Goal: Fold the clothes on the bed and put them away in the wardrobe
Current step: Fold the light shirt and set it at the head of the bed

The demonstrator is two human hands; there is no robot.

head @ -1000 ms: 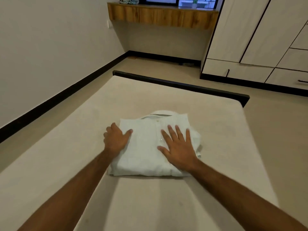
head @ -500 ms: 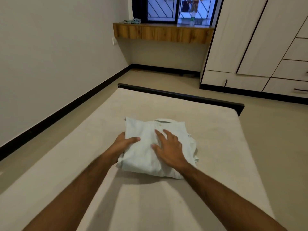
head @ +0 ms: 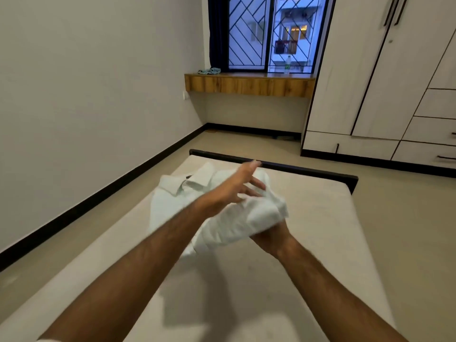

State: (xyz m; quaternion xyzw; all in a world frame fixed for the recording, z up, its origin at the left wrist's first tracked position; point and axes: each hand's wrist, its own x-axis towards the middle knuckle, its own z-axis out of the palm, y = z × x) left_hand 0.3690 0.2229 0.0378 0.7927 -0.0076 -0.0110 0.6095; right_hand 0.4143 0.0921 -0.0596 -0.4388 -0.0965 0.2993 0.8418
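Shirt (head: 177, 196) above bed (head: 308, 218), between left hand (head: 237, 183) on top & right hand (head: 271, 233) under; wardrobe (head: 385, 77) behind, at right.

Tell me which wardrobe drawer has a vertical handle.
The low wide drawer at the wardrobe's bottom left, nearest the window: its short black handle stands upright, while the right-hand drawers' handles lie level.

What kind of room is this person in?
Most likely a bedroom in a home. There is a bed with a bare mattress, a tall built-in wardrobe with drawers, and a barred window above a wooden ledge.
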